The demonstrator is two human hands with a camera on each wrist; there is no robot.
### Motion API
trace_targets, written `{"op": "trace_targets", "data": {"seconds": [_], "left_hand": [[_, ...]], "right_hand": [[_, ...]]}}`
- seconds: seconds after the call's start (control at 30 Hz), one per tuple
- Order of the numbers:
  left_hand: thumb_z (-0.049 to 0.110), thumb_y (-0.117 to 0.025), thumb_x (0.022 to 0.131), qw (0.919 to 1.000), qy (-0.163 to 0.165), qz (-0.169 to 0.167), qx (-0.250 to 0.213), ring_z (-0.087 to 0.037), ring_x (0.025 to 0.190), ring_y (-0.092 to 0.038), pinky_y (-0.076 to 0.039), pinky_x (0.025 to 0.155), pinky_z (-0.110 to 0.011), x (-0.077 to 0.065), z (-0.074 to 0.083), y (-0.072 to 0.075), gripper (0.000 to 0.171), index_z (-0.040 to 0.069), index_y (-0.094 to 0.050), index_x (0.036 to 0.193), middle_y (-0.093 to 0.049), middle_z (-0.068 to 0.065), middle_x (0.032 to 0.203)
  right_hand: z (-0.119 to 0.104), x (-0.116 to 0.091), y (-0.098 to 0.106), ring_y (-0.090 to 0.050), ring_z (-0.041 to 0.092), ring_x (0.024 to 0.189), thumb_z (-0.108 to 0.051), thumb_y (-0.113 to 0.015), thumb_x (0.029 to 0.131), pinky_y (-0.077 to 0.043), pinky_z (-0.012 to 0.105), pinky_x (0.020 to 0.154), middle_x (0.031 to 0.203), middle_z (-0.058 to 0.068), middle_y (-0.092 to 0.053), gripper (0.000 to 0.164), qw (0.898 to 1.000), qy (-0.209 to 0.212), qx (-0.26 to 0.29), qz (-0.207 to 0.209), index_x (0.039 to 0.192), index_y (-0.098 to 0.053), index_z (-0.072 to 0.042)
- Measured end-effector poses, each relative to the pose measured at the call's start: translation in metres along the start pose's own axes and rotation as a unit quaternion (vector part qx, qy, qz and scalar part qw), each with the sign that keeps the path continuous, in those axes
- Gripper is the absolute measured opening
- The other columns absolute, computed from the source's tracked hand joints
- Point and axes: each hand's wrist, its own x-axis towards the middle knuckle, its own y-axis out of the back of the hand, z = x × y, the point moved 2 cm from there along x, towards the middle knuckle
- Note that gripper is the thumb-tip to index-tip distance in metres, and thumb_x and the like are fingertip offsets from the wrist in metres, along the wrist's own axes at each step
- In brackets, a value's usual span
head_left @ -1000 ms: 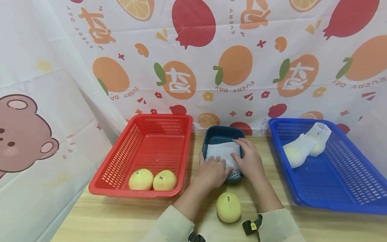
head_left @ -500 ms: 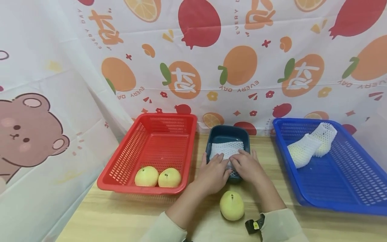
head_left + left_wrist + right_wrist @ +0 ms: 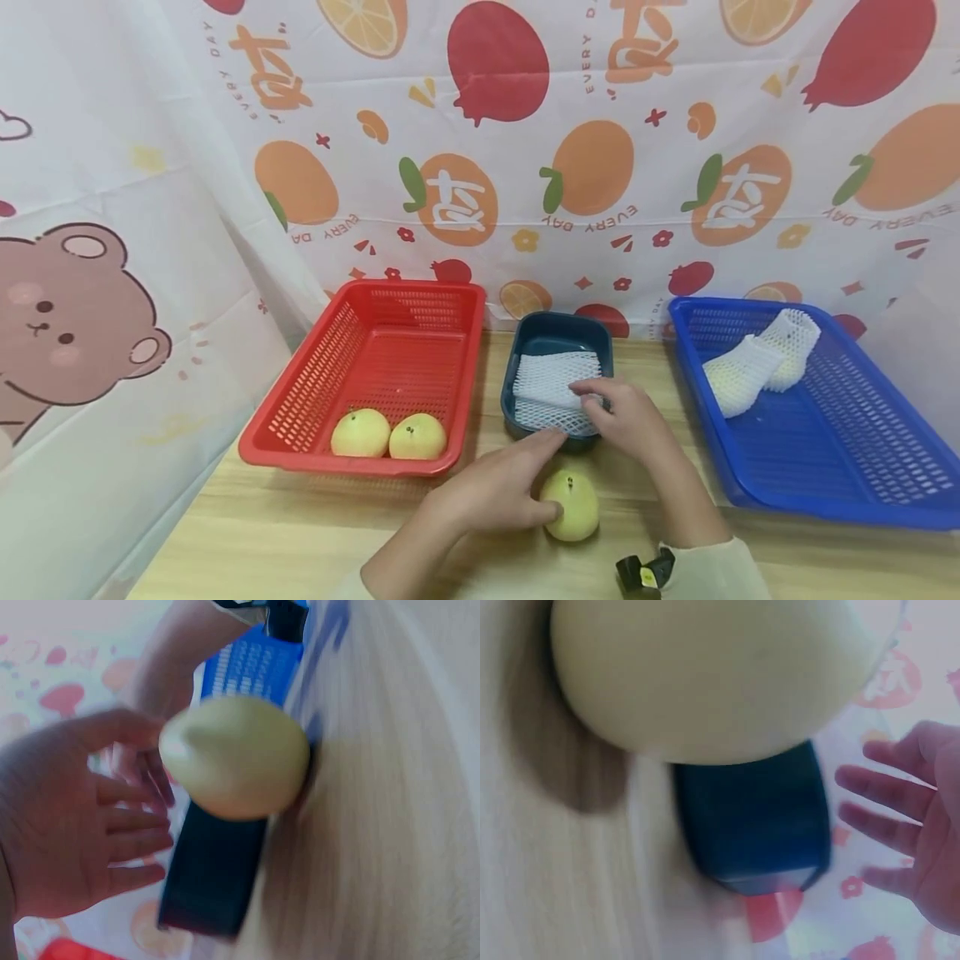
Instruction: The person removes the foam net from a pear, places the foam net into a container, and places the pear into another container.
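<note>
The left hand (image 3: 498, 492) hides a bit of the round, smooth yellow fruit (image 3: 580, 507) in the head view, because its thumb goes over the fruit's left side. In the left wrist view the fruit covers the thumb's tip, so I cannot tell for sure if they touch. Both wrist views are blurry, and in the right one the top of the fruit is cut off.

The fruit sits on the pale wooden table (image 3: 247, 533), just in front of the dark blue-green plastic tub (image 3: 558, 329). It is at the left hand's thumb, with the fingers above it, near the tub's front edge. The left hand's fingers are straight and not wrapped around anything. The right hand (image 3: 637, 425) is at the tub's right side, its fingers apart and holding nothing, over the white foam nets (image 3: 557, 379) inside. The fruit is below it, outside its fingers.

Left of the tub, a red plastic basket (image 3: 397, 358) has two yellow fruits (image 3: 417, 437) in it. Right of the tub, a blue plastic basket (image 3: 795, 450) has two net-wrapped fruits (image 3: 741, 379).
</note>
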Motion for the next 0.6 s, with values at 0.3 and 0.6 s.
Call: {"op": "trace_targets", "data": {"seconds": [0.3,0.6], "left_hand": [[0.046,-0.078,0.082,0.9989,-0.025,0.038,-0.009,-0.011,0.128,-0.053,-0.048,0.103,-0.039,-0.004,0.004,0.007,0.074,0.018,-0.049,0.144,-0.054,0.006,0.144],[0.049,-0.081,0.076,0.998,0.024,0.033,-0.048,-0.009,0.093,-0.062,-0.051,0.081,-0.028,-0.005,-0.004,0.013,0.049,0.025,-0.06,0.114,-0.069,0.008,0.108]], "right_hand": [[-0.022,-0.03,0.014,-0.063,0.006,0.087,-0.022,-0.075,0.086,-0.056,0.032,0.079,0.095,-0.012,-0.071,0.021,0.987,0.053,0.058,-0.138,0.106,-0.074,-0.021],[-0.03,-0.042,0.003,-0.061,0.007,0.089,-0.03,-0.079,0.083,-0.053,0.028,0.081,0.093,-0.016,-0.067,0.012,0.969,0.048,0.099,-0.222,0.092,-0.075,-0.023]]}}
